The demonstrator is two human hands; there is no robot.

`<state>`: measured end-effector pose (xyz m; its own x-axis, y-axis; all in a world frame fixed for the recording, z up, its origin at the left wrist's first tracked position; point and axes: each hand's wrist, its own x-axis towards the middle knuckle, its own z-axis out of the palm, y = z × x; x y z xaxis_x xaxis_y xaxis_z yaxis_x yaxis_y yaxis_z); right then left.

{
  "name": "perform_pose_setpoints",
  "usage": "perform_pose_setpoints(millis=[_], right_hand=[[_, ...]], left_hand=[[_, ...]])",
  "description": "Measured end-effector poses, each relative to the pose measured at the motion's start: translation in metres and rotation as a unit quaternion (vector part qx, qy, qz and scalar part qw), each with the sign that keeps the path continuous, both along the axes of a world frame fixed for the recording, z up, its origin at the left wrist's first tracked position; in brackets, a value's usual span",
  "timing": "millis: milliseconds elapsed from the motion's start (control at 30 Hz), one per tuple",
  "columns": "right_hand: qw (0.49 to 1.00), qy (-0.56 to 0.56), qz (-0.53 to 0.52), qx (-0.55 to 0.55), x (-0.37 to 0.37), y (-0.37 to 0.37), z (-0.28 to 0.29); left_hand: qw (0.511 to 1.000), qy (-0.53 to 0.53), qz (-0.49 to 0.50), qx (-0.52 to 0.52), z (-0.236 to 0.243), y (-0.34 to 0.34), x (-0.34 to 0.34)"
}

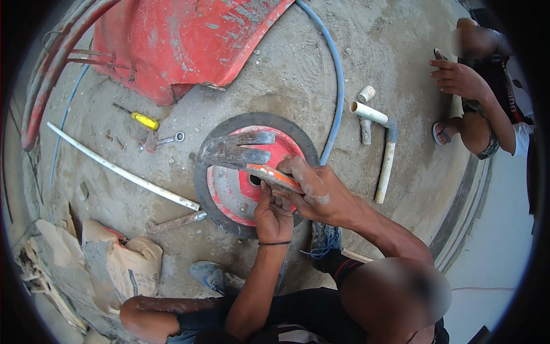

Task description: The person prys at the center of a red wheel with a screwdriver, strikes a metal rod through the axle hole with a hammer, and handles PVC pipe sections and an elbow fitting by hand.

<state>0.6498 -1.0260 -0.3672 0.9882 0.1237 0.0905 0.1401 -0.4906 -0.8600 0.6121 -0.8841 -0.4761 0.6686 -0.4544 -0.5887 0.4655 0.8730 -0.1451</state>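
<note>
A wheel (220, 189) with a red and grey rim and a black tyre lies flat on the dusty ground in front of me. My right hand (315, 189) is wrapped around the orange handle of a claw hammer (238, 150). The hammer's two-pronged grey claw is raised over the far half of the rim. Just below the handle, my left hand (274, 215) has its fingers closed together close to the dark hub hole (255, 180). What those fingers hold, if anything, is hidden.
A yellow-handled screwdriver (145, 120) and a spanner (172, 138) lie left of the wheel, beside a white pipe (123, 166). Jointed pipe pieces (387, 160) and a blue hose (339, 80) lie right. A red metal sheet (189, 46) is beyond; another person (475, 86) sits right.
</note>
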Motion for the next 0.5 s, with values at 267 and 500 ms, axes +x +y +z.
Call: perform_pose_setpoints(millis=[267,500], right_hand=[[1.0,0.021,0.003,-0.01,0.0,0.001,-0.001],[0.999,0.03,-0.006,0.017,-0.005,-0.002,0.0]], left_hand=[[1.0,-0.022,-0.009,-0.012,-0.007,0.006,-0.001],[0.996,0.016,-0.03,0.084,0.016,-0.004,0.007]])
